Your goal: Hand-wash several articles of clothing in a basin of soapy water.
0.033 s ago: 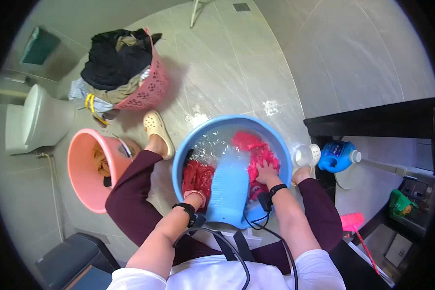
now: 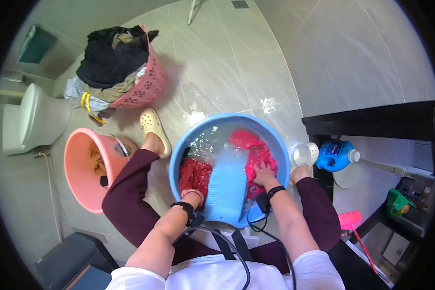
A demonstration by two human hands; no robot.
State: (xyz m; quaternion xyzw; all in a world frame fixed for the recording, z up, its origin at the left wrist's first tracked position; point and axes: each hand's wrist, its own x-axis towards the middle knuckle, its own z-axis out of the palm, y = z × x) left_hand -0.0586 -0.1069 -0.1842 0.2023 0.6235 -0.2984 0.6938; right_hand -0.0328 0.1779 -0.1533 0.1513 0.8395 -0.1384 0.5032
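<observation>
A round blue basin [image 2: 174, 159] holds water and wet clothes between my legs. Leaning in it is a light blue ribbed washboard [image 2: 225, 189]. To the board's right, my right hand [image 2: 264, 175] rests with spread fingers on a bright pink wet garment [image 2: 261, 155]. Left of the board, my left hand [image 2: 193, 194] reaches down at a dark red wet garment [image 2: 194, 173]; its fingers are hidden at the cloth.
A pink bucket [image 2: 75, 181] with brown cloth stands by my left leg. Beyond it are a pink laundry basket [image 2: 152, 84] heaped with clothes and a white toilet [image 2: 36, 116]. At right are a clear cup [image 2: 300, 154], a blue detergent bottle [image 2: 334, 155] and a pink brush [image 2: 350, 220].
The whole view has shifted slightly, so things sit a little further left. Both hands stay at the same garments.
</observation>
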